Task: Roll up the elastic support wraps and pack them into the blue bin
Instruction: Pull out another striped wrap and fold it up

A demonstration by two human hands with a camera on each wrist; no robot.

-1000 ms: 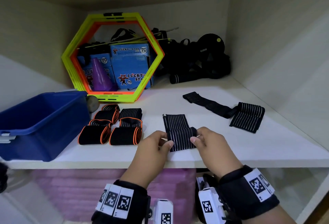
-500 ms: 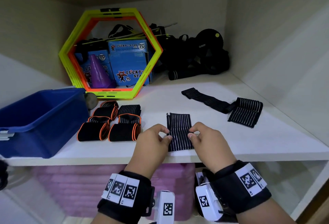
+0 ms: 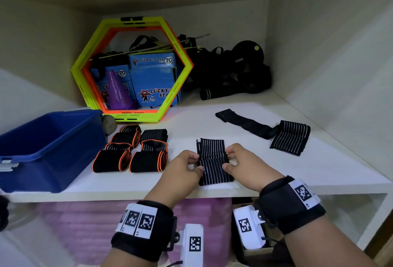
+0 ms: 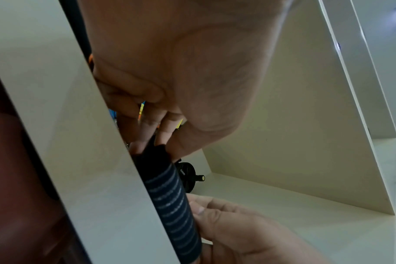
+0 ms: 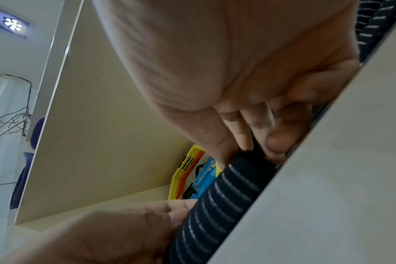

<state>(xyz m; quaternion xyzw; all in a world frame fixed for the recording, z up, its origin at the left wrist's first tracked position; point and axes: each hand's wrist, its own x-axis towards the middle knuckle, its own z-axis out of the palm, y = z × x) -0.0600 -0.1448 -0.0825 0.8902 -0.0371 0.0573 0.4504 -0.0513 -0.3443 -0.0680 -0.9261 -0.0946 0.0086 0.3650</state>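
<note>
Two hands on one striped wrap (image 3: 213,161) at the front edge of the shelf (image 3: 319,173). Left hand (image 3: 181,168) pinches its left edge, right hand (image 3: 247,165) pinches its right edge; fingers of both curl round the near, rolled part. In the wrist views that part reads as a tight tube, dark with thin pale stripes, lying along the shelf lip. The far part lies flat and unrolled.

Readable text: blue boxes (image 3: 156,79) at the back say "LUCKY STAR" with a round "70" badge. They sit behind a yellow-and-orange hexagon frame (image 3: 185,71), next to a purple cone (image 3: 118,91).

Bin (image 3: 45,150) sits at the left end of the shelf. Rolled wraps (image 3: 131,150), black with orange trim, sit between bin and hands, just beside the bin. One more wrap (image 3: 265,131), part flat and part folded, lies to the right, well apart from the hands. Black gear pile (image 3: 234,71) at back right; its small label is too small to read.
</note>
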